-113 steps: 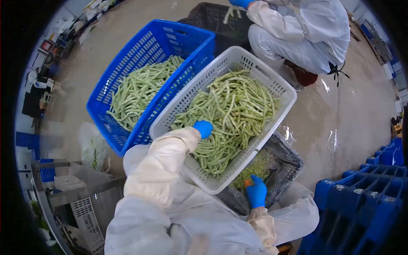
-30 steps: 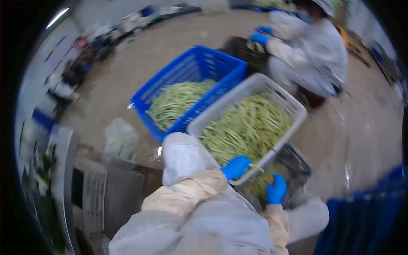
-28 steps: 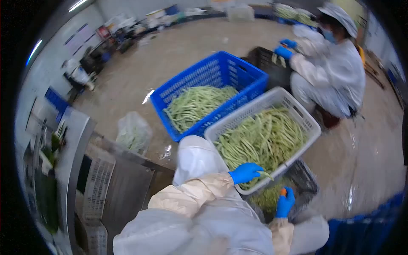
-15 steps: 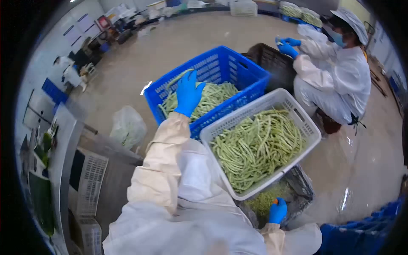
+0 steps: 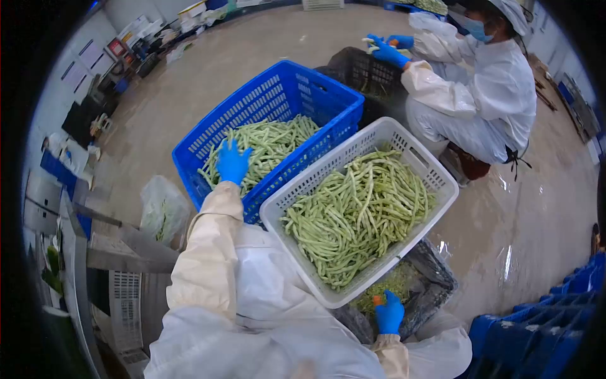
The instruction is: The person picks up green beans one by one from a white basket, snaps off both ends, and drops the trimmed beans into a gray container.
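Observation:
My left hand (image 5: 233, 163), in a blue glove, reaches into the blue crate (image 5: 218, 121). Its fingers are spread over the pale green long beans (image 5: 276, 140) there, and I see no bean held in them. At the lower right my right hand (image 5: 390, 313), also gloved in blue, is closed on a small orange object (image 5: 378, 300), of which only one end shows. That hand is over a dark, plastic-lined container (image 5: 435, 282) with green trimmings (image 5: 386, 289) in it. Between my hands sits a white crate (image 5: 449, 189) heaped with long green beans (image 5: 360, 215).
A co-worker (image 5: 480, 88) in white sits across at the right, with blue-gloved hands above a dark crate (image 5: 353, 63). A clear plastic bag (image 5: 163, 205) stands on the left floor, near a metal table (image 5: 79, 271). Blue pallets (image 5: 536, 335) are at the lower right.
My left hand has come down onto the beans, and the bean strand beside its fingers no longer shows. The view has shifted, so the crates appear further left. My right hand still grips the orange object.

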Demonstrator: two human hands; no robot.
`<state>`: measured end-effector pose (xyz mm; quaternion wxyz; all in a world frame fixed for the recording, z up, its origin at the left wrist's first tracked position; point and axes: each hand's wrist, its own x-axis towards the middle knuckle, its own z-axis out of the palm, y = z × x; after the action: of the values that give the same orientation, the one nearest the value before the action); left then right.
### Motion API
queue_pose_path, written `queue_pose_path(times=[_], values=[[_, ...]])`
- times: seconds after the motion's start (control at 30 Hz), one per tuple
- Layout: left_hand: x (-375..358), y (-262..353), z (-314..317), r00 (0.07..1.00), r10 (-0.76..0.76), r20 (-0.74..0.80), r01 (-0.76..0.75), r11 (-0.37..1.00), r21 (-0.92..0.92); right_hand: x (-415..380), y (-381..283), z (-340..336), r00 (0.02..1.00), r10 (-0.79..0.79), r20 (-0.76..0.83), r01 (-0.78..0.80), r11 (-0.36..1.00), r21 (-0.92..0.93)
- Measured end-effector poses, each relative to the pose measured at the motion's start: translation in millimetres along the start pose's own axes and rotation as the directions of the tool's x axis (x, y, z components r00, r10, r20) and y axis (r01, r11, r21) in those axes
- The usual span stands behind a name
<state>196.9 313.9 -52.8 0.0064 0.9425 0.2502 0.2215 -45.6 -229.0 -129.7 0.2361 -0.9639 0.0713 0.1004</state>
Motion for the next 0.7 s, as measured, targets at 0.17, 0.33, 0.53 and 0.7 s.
queue_pose_path(times=[0.17, 0.33, 0.53, 0.7], values=[[12, -15, 7, 0.991, -0.047, 0.126, 0.038, 0.997, 0.072, -10, 3, 2, 1.000, 0.010, 0.000, -0.010, 1.000, -0.024], [-55, 141, -19, 0.852, 0.449, 0.270, -0.395, 0.889, -0.233, -7, -10, -1, 0.995, 0.040, 0.089, -0.051, 0.991, 0.126], [-184, 202, 55, 0.148, 0.934, 0.324, -0.923, 0.248, -0.293, -9, -17, 7, 0.999, -0.040, 0.022, 0.033, 0.959, 0.282], [-227, 199, 142, 0.305, 0.786, 0.539, -0.866, 0.464, -0.187, -7, -30, -2, 0.977, 0.017, 0.213, -0.076, 0.958, 0.276]])
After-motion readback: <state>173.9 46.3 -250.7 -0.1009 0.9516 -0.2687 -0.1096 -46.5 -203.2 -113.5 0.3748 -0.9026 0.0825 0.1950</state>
